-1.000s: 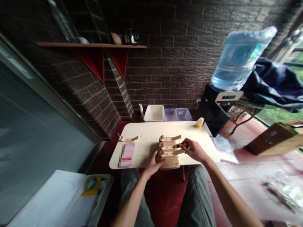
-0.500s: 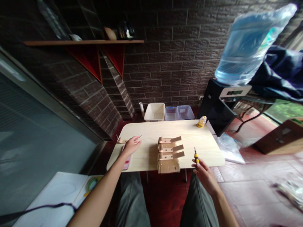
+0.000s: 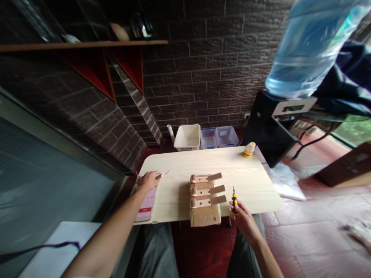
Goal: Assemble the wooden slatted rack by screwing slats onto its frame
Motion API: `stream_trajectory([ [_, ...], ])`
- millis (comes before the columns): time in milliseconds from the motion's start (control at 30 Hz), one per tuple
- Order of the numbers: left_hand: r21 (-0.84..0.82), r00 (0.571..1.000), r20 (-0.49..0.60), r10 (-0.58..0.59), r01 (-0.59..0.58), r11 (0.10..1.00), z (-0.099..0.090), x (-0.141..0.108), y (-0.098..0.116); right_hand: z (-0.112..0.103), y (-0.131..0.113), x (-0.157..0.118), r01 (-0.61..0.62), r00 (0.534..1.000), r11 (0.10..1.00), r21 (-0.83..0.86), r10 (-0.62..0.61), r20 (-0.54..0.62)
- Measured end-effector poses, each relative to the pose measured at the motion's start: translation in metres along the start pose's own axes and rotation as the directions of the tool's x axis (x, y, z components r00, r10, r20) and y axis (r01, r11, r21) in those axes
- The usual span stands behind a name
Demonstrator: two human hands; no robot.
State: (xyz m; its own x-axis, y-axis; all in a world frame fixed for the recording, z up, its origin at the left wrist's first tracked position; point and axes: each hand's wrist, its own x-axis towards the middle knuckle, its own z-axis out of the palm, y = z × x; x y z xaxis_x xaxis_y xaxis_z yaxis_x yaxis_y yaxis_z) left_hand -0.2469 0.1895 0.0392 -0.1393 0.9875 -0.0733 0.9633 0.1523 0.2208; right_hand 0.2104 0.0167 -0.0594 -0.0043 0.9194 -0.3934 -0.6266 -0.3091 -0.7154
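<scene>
My left hand (image 3: 149,180) is at the left of the table, closed over a copper-coloured hooked strip (image 3: 159,176); only one end shows past the fingers. Just right of those fingers a thin dark bit or screw (image 3: 167,172) lies on the tabletop. My right hand (image 3: 242,216) grips a yellow and black screwdriver (image 3: 235,202), tip pointing up and away from me. Between the hands sits a cardboard block (image 3: 205,217), with three similar hooked strips (image 3: 203,192) lying across it side by side. Dark holes show in them.
A pink phone (image 3: 146,204) lies by my left forearm. A yellow-based clear container (image 3: 249,150) stands at the table's (image 3: 176,160) back right corner. Behind are a cream bin (image 3: 188,137) and clear tubs (image 3: 226,137). A water dispenser (image 3: 261,127) stands at the right.
My left hand has let go of the thin bit, now on the table, and moved left onto the loose strip. My right hand still holds the screwdriver. The view has shifted slightly.
</scene>
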Motion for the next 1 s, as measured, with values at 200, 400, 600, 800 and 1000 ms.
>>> stream_trajectory([
  [200, 0.072, 1.0, 0.01, 0.012, -0.012, 0.997, 0.009, 0.004, -0.006, -0.008, 0.006, 0.003, -0.019, 1.0, 0.999, 0.034, 0.018, 0.016],
  [400, 0.002, 0.935, -0.228, 0.272, -0.279, 0.96, -0.021, -0.001, 0.025, -0.008, 0.002, -0.013, 0.011, 1.0, 1.0, 0.011, -0.011, 0.015],
  [600, -0.15, 0.816, -0.442, 0.373, -0.477, 0.866, -0.047, -0.068, 0.104, 0.007, -0.004, -0.046, 0.021, 0.999, 0.998, 0.053, -0.023, 0.031],
  [800, -0.236, 0.698, -0.525, 0.486, -0.669, 0.705, -0.017, -0.193, 0.161, 0.026, -0.005, -0.08, 0.008, 0.993, 0.995, 0.097, -0.019, 0.119],
  [1000, -0.214, 0.706, -0.381, 0.597, -0.695, 0.686, -0.006, -0.266, 0.184, 0.053, -0.001, -0.118, 0.028, 0.996, 0.999, 0.037, -0.031, 0.084],
])
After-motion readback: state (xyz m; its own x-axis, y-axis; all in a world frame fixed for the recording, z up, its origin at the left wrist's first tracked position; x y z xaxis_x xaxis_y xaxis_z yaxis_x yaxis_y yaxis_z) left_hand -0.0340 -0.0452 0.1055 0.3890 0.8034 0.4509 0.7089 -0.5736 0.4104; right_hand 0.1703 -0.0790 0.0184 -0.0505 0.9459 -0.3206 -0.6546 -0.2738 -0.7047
